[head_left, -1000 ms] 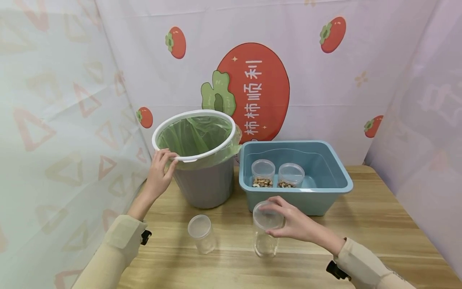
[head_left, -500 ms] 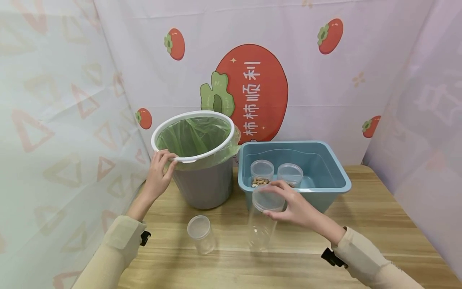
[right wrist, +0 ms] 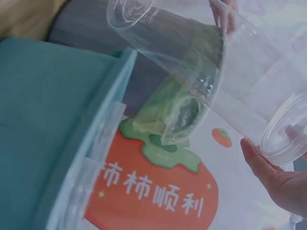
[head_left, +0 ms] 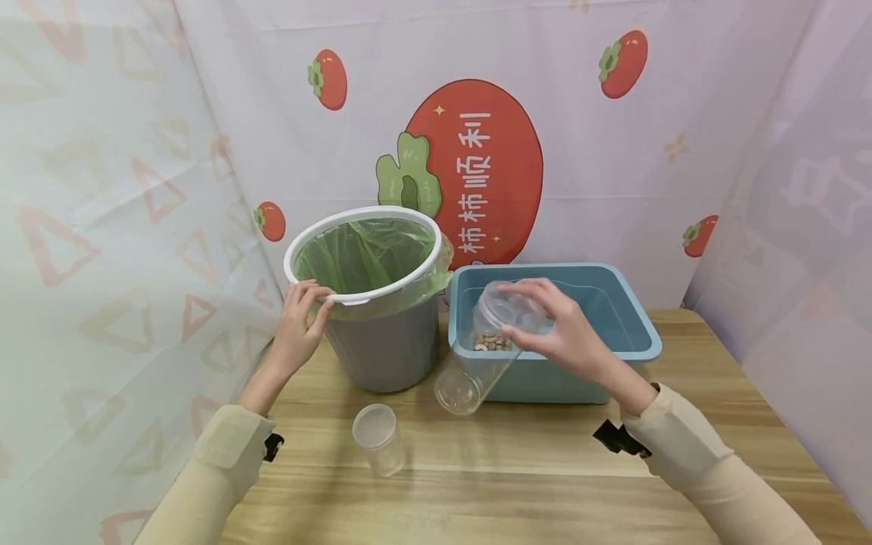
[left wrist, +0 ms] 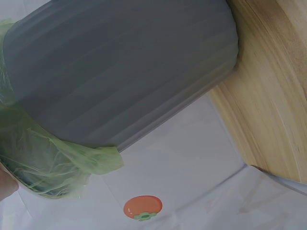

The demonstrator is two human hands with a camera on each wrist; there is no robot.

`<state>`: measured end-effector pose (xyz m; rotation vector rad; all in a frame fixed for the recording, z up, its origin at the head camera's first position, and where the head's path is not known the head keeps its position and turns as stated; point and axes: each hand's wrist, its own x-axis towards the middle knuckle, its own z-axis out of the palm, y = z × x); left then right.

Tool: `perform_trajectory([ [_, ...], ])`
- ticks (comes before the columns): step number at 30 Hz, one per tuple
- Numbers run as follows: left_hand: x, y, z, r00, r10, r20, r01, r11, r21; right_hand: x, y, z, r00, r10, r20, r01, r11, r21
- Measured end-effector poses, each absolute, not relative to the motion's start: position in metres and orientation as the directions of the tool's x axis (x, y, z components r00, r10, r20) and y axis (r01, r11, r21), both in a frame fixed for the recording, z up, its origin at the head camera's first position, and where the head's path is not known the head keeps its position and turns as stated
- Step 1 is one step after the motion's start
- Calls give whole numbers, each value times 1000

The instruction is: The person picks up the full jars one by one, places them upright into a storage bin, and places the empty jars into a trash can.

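Observation:
Held by its lidded end, a tall clear plastic jar (head_left: 468,378) tilts in the air before the blue tub (head_left: 579,382), its base pointing lower left. My right hand (head_left: 565,329) grips it with the thumb and fingers around the lid. In the right wrist view nothing shows inside this jar (right wrist: 187,57). My left hand (head_left: 300,324) holds the near-left part of the white rim of a grey trash bin (head_left: 388,352), which a green bag (head_left: 368,257) lines. A smaller lidded clear jar (head_left: 381,443) stands upright on the table, apart from both hands.
Jars stand inside the tub, mostly hidden behind the held jar and right hand; nuts (head_left: 492,342) show through the plastic. Bin and tub sit side by side at the back of the wooden table (head_left: 490,499). A printed cloth wall (head_left: 579,189) rises behind them.
My right hand has lifted the tall jar off the table, moved it up toward the tub, and tilted its base to the left. The left hand stays on the bin's rim.

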<state>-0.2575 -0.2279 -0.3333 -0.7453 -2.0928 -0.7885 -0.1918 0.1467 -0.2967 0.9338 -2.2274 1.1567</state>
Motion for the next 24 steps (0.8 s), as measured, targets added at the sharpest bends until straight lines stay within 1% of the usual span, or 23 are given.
perform_trajectory([
  [3,-257,-228,-333,-538,242,807,713,641,284,-195,146,-285,-685,-334,647,-722,430,-542],
  [8,-257,-227,-332,-542,242,805,711,643,285,-199,145,-272,-677,-323,661,-728,421,-541],
  [11,-257,-227,-332,-547,245,801,711,641,289,-201,145,-266,-685,-307,660,-722,404,-561],
  [14,-257,-227,-332,-551,245,797,710,640,294,-203,145,-261,-703,-284,652,-705,398,-587],
  [20,-256,-227,-333,-551,242,798,707,644,293,-205,147,-252,-763,-221,608,-640,391,-661],
  [24,-256,-227,-332,-556,238,796,703,647,297,-208,147,-245,-775,-194,602,-629,333,-702],
])
